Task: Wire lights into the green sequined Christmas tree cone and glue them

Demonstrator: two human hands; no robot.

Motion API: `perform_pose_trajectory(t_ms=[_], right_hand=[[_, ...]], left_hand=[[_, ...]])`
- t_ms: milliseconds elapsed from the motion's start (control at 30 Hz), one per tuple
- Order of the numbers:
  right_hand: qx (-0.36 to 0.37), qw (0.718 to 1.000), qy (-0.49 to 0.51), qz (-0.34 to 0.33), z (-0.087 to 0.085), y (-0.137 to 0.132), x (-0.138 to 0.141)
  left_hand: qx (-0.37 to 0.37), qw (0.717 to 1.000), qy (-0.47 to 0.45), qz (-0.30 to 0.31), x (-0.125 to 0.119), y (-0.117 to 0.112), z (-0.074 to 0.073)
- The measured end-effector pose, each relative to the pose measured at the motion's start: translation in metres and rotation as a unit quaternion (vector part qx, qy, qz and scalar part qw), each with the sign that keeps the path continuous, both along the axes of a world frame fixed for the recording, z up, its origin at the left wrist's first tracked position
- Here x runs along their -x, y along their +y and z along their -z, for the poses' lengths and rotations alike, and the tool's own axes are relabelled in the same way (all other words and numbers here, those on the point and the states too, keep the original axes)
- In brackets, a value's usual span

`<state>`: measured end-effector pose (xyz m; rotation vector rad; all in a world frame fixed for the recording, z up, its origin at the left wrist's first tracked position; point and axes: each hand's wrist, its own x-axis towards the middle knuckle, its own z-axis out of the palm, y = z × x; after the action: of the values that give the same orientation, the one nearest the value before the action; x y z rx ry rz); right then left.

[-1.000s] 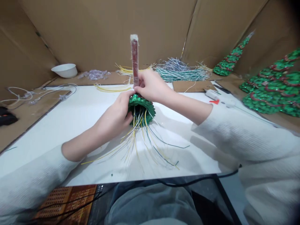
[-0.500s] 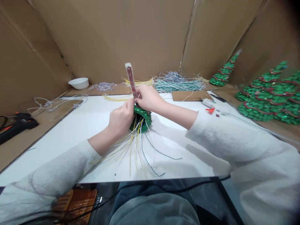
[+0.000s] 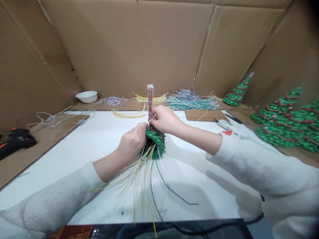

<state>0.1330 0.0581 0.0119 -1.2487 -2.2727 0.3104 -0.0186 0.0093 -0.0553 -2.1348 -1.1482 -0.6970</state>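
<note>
My left hand (image 3: 131, 143) is closed round the left side of a small green sequinned cone base (image 3: 156, 142) held above the white table (image 3: 79, 146). My right hand (image 3: 163, 119) pinches at the top of that green piece, at the foot of a thin red stick (image 3: 150, 102) that stands upright out of it. A bunch of yellow, white and dark wires (image 3: 144, 179) hangs from the underside of the green piece and fans out over the table toward me.
A white bowl (image 3: 86, 96) and clear bits sit at the back left. Piles of yellow wires (image 3: 149, 98) and teal wires (image 3: 191, 103) lie along the back. Finished green trees (image 3: 284, 122) stand on the right, a glue gun (image 3: 230, 128) beside them, a black glue gun (image 3: 15, 141) far left.
The view has tilted up. Both hands and the green piece have shifted slightly, and the red stick now stands straight rather than leaning left.
</note>
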Motion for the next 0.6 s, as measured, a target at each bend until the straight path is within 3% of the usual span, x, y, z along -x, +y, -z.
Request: perform_pose_trajectory(t_ms=[300, 600], right_hand=[[0.036, 0.999, 0.002, -0.016, -0.0036, 0.0019, 0.0017], [0.073, 0.997, 0.013, -0.014, -0.0066, 0.0030, 0.0016]], left_hand=[[0.017, 0.999, -0.020, 0.044, 0.0024, -0.0008, -0.0044], [-0.036, 0.995, -0.026, 0.087, -0.0006, 0.0012, -0.0078]])
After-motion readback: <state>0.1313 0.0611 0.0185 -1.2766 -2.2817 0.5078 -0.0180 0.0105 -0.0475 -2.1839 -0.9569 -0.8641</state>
